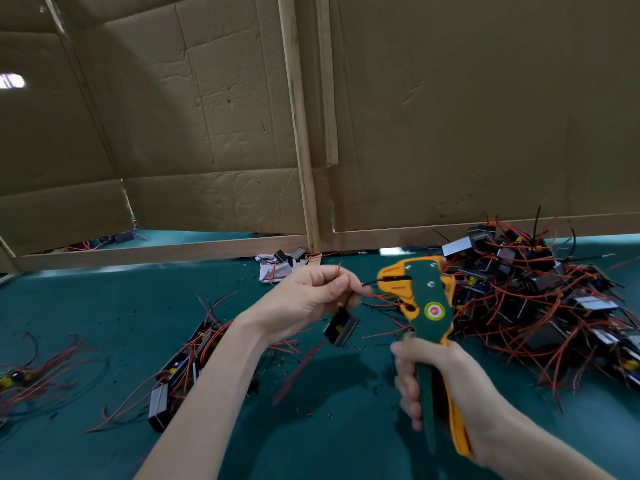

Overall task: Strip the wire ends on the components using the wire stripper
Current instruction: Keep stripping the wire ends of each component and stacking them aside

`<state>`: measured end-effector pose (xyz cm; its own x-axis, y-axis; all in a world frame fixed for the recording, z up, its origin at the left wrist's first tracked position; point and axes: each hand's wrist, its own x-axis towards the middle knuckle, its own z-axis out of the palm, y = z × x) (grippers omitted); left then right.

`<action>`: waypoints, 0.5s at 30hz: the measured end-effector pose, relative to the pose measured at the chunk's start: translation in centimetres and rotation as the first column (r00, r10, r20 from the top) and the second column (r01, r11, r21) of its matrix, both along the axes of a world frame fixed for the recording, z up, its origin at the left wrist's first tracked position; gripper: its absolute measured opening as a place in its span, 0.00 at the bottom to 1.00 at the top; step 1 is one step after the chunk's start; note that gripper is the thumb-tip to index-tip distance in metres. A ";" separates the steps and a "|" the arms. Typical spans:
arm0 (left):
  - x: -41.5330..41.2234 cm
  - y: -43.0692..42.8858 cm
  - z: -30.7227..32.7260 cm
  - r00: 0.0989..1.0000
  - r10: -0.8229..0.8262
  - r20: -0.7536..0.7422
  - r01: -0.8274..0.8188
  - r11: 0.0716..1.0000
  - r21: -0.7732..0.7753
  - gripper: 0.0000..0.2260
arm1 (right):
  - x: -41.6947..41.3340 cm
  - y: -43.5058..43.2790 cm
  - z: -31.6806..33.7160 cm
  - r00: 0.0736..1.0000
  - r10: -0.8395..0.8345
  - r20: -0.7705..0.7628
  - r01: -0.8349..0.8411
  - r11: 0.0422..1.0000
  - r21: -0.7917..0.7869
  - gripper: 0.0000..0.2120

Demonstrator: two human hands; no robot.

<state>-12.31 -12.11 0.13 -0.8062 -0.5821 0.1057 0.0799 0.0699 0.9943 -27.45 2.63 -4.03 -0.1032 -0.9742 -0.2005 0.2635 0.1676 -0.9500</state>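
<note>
My right hand (436, 386) grips the handles of the green and orange wire stripper (426, 306), held upright above the teal table (104, 306). A thin black wire (369, 282) enters the stripper's jaw from the left. My left hand (311, 296) pinches that wire and a red wire (338, 270) between its fingertips. The small black component (341, 326) hangs from these wires just below my left hand.
A big heap of black components with red wires (540, 299) lies at the right. A smaller group of components (180, 368) lies at the left, more wires (38, 368) at the far left. Cardboard walls (450, 116) on wooden frames close the back. Crumpled paper (273, 270) lies near the wall.
</note>
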 end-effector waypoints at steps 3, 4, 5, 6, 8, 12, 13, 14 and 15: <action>-0.7 0.1 -1.4 0.998 0.053 0.037 -0.050 0.996 -0.073 0.08 | -0.3 -0.5 0.0 0.994 0.007 0.108 -0.007 1.000 -0.004 0.13; -1.0 0.1 -1.9 0.995 0.076 0.059 -0.067 0.989 -0.135 0.08 | -0.4 -0.6 0.1 0.987 0.029 0.160 -0.023 0.999 -0.039 0.09; -1.2 0.1 -2.2 0.991 0.106 0.083 -0.089 0.977 -0.194 0.09 | -0.5 -0.8 0.1 0.979 0.053 0.198 -0.038 0.996 -0.080 0.06; -1.3 -0.1 -2.6 0.984 0.149 0.102 -0.121 0.963 -0.240 0.09 | -0.6 -0.9 0.1 0.974 0.072 0.214 -0.048 0.992 -0.116 0.03; -1.3 -0.5 -3.4 0.962 0.257 0.094 -0.226 0.939 -0.258 0.09 | -0.9 -0.9 0.1 0.977 0.079 0.198 -0.047 0.986 -0.159 0.05; -1.0 -0.8 -4.0 0.895 0.446 -0.011 -0.439 0.877 -0.198 0.07 | -1.7 -1.0 0.1 0.972 0.063 0.225 -0.029 0.988 -0.152 0.09; -1.0 -0.7 -3.7 0.886 0.462 -0.046 -0.462 0.867 -0.188 0.06 | -1.9 -1.0 0.1 0.973 0.065 0.219 -0.032 0.989 -0.147 0.09; -1.0 -0.5 -3.3 0.880 0.468 -0.081 -0.474 0.861 -0.185 0.06 | -2.1 -1.1 0.0 0.975 0.073 0.211 -0.043 0.988 -0.145 0.09; -1.0 -0.4 -2.8 0.878 0.466 -0.112 -0.479 0.857 -0.188 0.06 | -2.3 -1.2 -0.1 0.976 0.085 0.198 -0.056 0.988 -0.145 0.09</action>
